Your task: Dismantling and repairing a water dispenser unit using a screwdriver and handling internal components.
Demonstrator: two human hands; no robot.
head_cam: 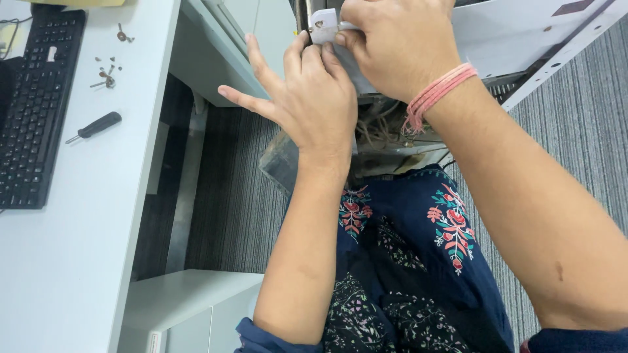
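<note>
Head view, looking straight down, gives me both hands raised to the top middle of the picture, working on one small white part (325,26). My right hand (399,49) is curled over it with the fingers folded tight — thumb and fingertips pinch the white piece at its right edge, so this hand has it firmly held. A pink thread band (437,91) wraps the right wrist, its frayed end hanging down. My left hand (307,98) sits just below and to the left, pressed against the right one. Its thumb and forefinger reach up to touch the lower edge of the white part, while the other fingers are spread out loosely towards the left; I cannot tell whether it truly grips the piece or only steadies it. The part itself lies against the open grey metal casing (523,33) that stretches to the upper right, and a tangle of wires (383,131) shows in the dark gap below the hands.

Off to the left stands a white desk (78,261). On it lie a black keyboard (33,104), a small screwdriver with a black handle (95,126) just beside the keyboard, and a scatter of small screws (106,72) above it — all well apart from the hands. Dark blue clothing with red embroidered flowers (418,261) fills the lower middle, over grey ribbed carpet (589,144).
</note>
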